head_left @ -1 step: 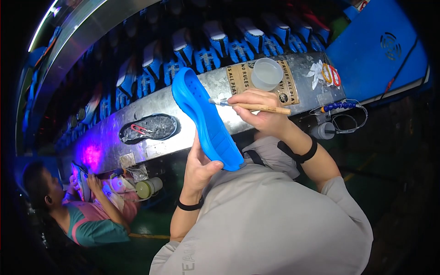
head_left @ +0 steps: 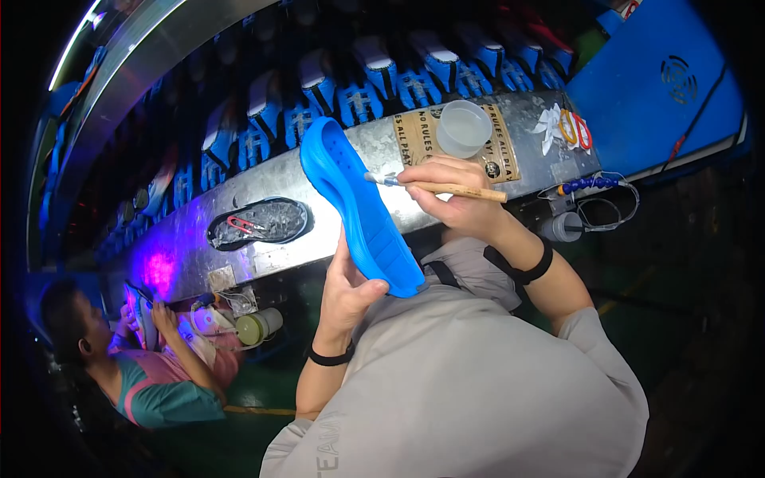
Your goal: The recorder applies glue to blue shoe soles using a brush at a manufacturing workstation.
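Note:
My left hand [head_left: 349, 288] grips a blue shoe sole [head_left: 362, 215] near its lower end, thumb on the near edge and fingers underneath. The sole is tilted up, its hollow inner side facing right. In my right hand [head_left: 454, 191] is a brush [head_left: 462, 190] with a wooden handle, pinched near its metal collar. The bristle tip is at the inner side of the sole; whether it touches, I cannot tell. Beyond my right hand, a clear plastic cup [head_left: 464, 129] of cloudy liquid stands on printed brown cardboard [head_left: 414, 135].
On the metal bench [head_left: 275, 179] lies a dark sole-shaped tray [head_left: 267, 221] with a red clip-like piece. Scissors [head_left: 578, 130] with orange and red handles lie at the far right. Shoes [head_left: 319, 80] line a rack behind. A co-worker [head_left: 151, 358] sits at the left holding a shoe.

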`<move>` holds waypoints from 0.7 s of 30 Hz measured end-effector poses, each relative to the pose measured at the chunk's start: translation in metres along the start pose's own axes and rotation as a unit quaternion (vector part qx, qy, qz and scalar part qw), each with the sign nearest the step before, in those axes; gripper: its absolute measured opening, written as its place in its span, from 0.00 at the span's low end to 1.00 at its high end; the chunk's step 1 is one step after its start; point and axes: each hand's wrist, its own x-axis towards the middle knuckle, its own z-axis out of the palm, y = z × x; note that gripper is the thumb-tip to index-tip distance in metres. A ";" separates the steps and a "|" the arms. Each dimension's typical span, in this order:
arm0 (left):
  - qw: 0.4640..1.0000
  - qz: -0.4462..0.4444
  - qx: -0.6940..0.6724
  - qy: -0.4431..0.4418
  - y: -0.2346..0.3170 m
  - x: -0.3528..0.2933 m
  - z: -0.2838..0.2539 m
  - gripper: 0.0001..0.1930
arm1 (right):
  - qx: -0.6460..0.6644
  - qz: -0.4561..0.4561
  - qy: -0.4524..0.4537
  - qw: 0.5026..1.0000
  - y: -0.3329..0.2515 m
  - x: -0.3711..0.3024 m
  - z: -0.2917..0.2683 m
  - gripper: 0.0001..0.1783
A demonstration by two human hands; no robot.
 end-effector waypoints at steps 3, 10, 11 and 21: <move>1.000 -0.005 0.001 -0.006 0.001 0.000 0.001 0.59 | -0.020 -0.020 -0.001 1.000 -0.004 -0.010 -0.001 0.06; 1.000 0.021 -0.005 -0.002 0.007 0.002 0.003 0.58 | -0.007 -0.001 -0.009 1.000 -0.014 -0.031 0.001 0.04; 1.000 0.023 -0.003 0.001 0.008 0.003 0.003 0.58 | -0.006 0.001 -0.009 1.000 -0.016 -0.033 0.000 0.04; 0.998 0.046 0.025 0.041 0.003 0.002 -0.014 0.60 | 0.046 0.092 -0.064 0.993 -0.044 -0.046 -0.012 0.04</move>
